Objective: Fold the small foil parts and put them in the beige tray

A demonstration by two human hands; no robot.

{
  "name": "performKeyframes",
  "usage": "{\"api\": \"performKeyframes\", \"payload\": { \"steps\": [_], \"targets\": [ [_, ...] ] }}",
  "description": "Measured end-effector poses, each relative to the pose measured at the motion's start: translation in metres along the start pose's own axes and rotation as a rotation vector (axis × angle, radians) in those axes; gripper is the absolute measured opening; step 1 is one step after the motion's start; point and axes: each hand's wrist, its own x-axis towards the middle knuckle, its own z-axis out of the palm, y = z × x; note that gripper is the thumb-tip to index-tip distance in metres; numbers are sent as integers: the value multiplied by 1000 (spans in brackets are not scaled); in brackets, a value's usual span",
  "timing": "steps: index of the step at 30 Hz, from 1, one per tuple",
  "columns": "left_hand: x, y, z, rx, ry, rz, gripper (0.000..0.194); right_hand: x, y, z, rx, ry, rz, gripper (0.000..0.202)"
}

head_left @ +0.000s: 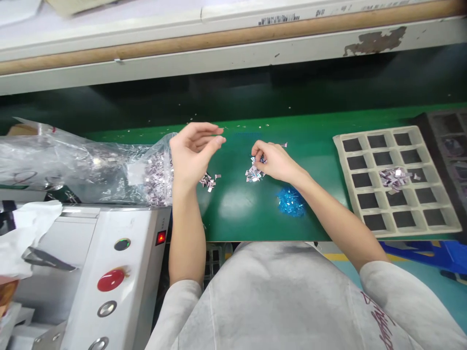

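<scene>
My left hand [193,153] is raised over the green tabletop, its fingers half curled and a gap between thumb and fingertips. Nothing shows in it. Below and beside it lies a small heap of shiny metallic pieces [209,182]. My right hand [274,159] has its fingertips closed together at a second heap of small silvery pieces [253,173]. Whether a piece is between those fingertips is too small to make out. A pile of blue translucent bits [291,201] lies under my right forearm, near the table's front edge.
Clear plastic bags [109,167] with many metallic pieces lie at left, one beside my left wrist. A machine panel [136,257] with buttons stands in front of them. At right is a pale compartment tray [368,176] bearing another heap. A shelf ledge [233,53] crosses the back.
</scene>
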Motion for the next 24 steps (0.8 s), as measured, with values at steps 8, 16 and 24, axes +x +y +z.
{"api": "performKeyframes", "payload": {
  "steps": [8, 16, 24],
  "targets": [
    [-36, -5, -32, 569, -150, -3, 15, 9, 12, -2, -100, 149, -5, 11],
    [-62, -51, -17, 777, -225, -85, 18, 27, 57, -8, -256, 330, 50, 27],
    [-63, -53, -17, 794, -224, -61, 18, 29, 57, -4, -404, 249, 83, 38]
  ]
}}
